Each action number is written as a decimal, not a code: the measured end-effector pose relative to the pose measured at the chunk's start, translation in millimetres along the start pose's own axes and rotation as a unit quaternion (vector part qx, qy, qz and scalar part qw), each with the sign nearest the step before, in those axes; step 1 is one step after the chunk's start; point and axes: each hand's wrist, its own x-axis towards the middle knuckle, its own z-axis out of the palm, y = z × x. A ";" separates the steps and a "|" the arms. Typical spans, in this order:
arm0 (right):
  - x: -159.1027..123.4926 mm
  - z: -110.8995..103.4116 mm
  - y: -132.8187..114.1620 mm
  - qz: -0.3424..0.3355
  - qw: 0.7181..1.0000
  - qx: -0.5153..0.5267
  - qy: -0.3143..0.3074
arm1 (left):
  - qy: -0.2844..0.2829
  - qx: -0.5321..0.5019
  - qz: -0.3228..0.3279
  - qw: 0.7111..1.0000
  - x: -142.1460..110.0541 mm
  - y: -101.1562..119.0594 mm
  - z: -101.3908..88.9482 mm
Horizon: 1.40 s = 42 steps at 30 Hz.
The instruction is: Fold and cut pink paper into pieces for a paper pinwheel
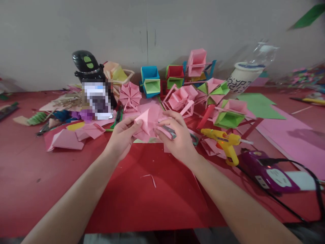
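Note:
A piece of folded pink paper (149, 120) is held up over the middle of the table, in front of me. My left hand (123, 134) grips its left side, thumb on the near face. At the right side of the paper, my right hand (176, 134) has curled fingers, with thumb and fingertips close together on the paper's edge. Scissors (195, 139) show partly behind my right hand, and most of their length is hidden. Under the hands lies a red sheet (152, 203) with a thin curled paper scrap (153, 180) on it.
Folded paper models, among them a blue box (149, 73) and a pink wheel (130, 96), line the back. A yellow glue gun (223, 140) and a purple power strip (270, 173) with cables lie at right. A phone (98, 101) leans on a black holder (87, 64) at left.

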 end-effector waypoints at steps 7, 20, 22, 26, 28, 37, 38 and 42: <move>2.0 5.1 5.7 0.228 0.945 0.232 -0.041 | -0.018 -0.022 0.002 1.000 -0.4 -1.1 1.2; 4.2 -3.9 8.2 0.142 0.980 0.119 -0.079 | -0.062 0.005 -0.116 0.991 -4.9 5.5 2.0; 3.8 -5.0 8.1 0.114 0.984 0.091 -0.104 | -0.065 0.057 -0.107 0.991 -5.4 3.0 2.2; 3.0 -4.8 7.9 0.077 0.985 0.079 -0.136 | -0.091 0.125 -0.100 0.983 -5.2 1.5 -0.1; 2.7 -4.3 7.4 0.089 0.984 0.078 -0.135 | -0.100 0.142 -0.120 0.977 -4.6 3.6 -2.0; 0.7 -4.9 5.2 0.078 0.982 0.086 -0.145 | -0.140 0.256 -0.079 0.953 -2.9 -2.4 -6.3; 1.0 -4.9 5.1 0.063 0.986 0.069 -0.136 | -0.136 0.262 -0.063 0.953 -3.0 -4.2 -6.0; 4.1 -6.8 3.4 0.018 0.998 0.001 -0.066 | -0.101 0.276 -0.015 0.956 -3.6 -5.4 -2.3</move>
